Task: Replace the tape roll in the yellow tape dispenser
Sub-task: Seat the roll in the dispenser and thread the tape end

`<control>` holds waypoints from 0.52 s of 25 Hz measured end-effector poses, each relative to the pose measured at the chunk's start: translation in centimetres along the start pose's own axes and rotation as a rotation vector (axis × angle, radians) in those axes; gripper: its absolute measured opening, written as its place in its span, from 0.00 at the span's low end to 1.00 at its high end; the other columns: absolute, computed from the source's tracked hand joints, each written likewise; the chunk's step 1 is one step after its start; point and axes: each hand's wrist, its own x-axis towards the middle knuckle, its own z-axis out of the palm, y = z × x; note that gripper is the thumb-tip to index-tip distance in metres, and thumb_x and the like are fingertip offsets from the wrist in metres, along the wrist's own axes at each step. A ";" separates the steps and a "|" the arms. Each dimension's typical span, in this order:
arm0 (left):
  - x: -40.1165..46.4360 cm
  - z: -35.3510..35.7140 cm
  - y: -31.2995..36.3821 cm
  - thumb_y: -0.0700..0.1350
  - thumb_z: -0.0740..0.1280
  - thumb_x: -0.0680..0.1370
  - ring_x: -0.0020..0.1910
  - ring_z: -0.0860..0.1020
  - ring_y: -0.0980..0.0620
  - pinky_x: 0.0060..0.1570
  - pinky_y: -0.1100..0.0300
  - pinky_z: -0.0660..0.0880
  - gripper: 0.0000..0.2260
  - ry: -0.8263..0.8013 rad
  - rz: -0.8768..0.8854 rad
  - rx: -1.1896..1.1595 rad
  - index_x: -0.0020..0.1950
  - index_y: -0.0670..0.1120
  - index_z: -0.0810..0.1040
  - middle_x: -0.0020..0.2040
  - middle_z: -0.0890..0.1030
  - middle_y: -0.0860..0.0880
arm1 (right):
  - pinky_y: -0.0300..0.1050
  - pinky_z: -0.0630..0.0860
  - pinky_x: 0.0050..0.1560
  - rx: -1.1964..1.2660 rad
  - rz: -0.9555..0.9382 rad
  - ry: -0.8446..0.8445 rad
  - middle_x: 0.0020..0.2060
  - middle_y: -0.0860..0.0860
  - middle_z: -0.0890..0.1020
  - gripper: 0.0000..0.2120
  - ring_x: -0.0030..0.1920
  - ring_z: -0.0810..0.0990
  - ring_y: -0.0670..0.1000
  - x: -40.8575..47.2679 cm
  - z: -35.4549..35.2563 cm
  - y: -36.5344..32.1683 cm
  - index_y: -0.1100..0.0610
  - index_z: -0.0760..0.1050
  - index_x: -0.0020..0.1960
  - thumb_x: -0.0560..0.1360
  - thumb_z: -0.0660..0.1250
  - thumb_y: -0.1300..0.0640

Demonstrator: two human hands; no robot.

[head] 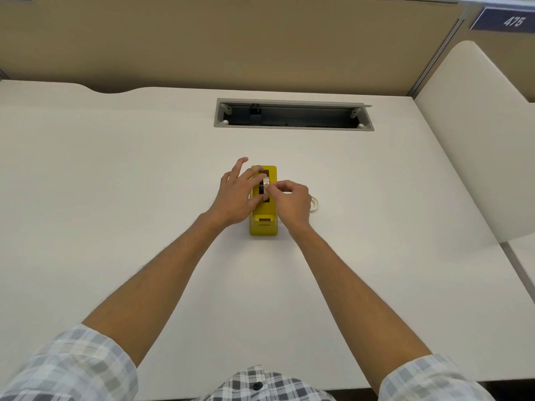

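Observation:
A yellow tape dispenser (263,224) stands in the middle of the white desk (115,169), its cutter end toward me. A tape roll on a black hub (263,188) sits in its slot. My left hand (236,195) rests against the dispenser's left side, with fingers and thumb on the roll. From the right, my right hand (291,201) pinches at the roll's top with thumb and forefinger. A second, whitish tape roll (315,204) lies flat on the desk just right of my right hand, partly hidden by it.
An open grey cable tray (292,114) with a black plug inside is set into the desk behind the dispenser. Beige partition panels rise at the back and right. A curved white side panel (477,125) stands at the right.

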 end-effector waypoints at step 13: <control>0.1 -0.2 -0.1 0.53 0.64 0.79 0.77 0.54 0.49 0.72 0.44 0.54 0.22 0.004 0.017 -0.040 0.72 0.49 0.70 0.73 0.70 0.50 | 0.45 0.75 0.41 -0.110 -0.003 0.034 0.37 0.44 0.84 0.13 0.43 0.80 0.45 -0.3 0.3 0.6 0.50 0.83 0.39 0.72 0.69 0.42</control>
